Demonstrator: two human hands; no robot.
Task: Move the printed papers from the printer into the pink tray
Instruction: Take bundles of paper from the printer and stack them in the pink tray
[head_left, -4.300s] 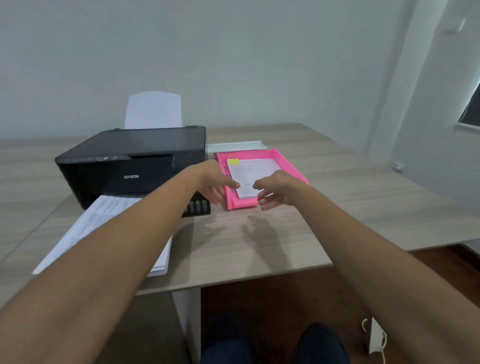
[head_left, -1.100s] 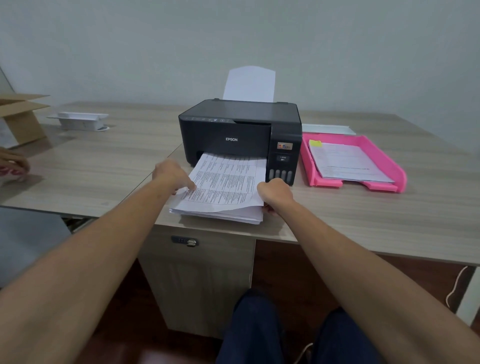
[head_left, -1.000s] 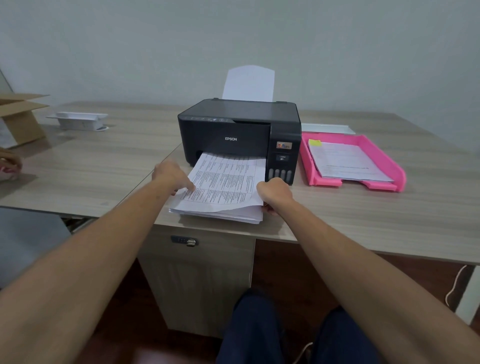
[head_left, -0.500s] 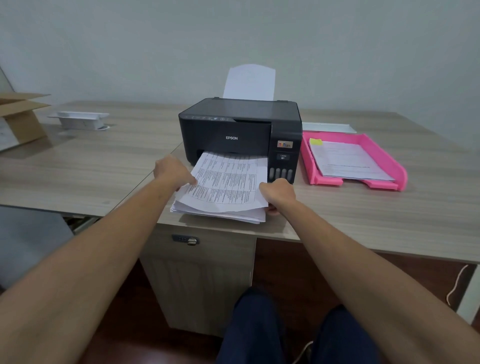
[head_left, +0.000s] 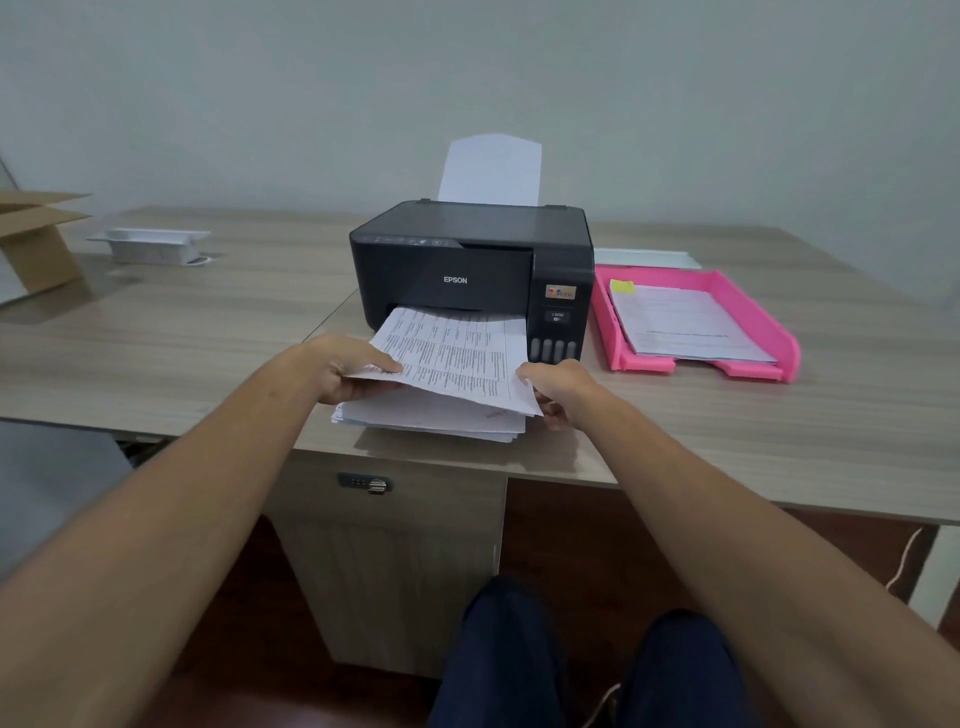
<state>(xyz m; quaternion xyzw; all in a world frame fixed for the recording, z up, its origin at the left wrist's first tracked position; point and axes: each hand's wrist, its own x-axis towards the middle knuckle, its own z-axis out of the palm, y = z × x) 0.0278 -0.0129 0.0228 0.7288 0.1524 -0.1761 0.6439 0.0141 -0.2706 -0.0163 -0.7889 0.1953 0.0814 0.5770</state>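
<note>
Top printed sheet now lifted off the stack at the printer, pinched by both hands.

Left hand (head_left: 335, 366) grips the top sheet (head_left: 452, 358) at its left edge, thumb on top, fingers under; right hand (head_left: 558, 387) is clamped on its right corner. A second ago the sheet lay flat on the paper stack (head_left: 436, 418); now its near edge is raised, far end still at the printer (head_left: 470, 265) output slot. Stack stays on the desk (head_left: 208, 332). Pink tray (head_left: 753, 312), right of the printer, holds earlier papers (head_left: 680, 322) with a yellow sticky note (head_left: 622, 286), unchanged.
</note>
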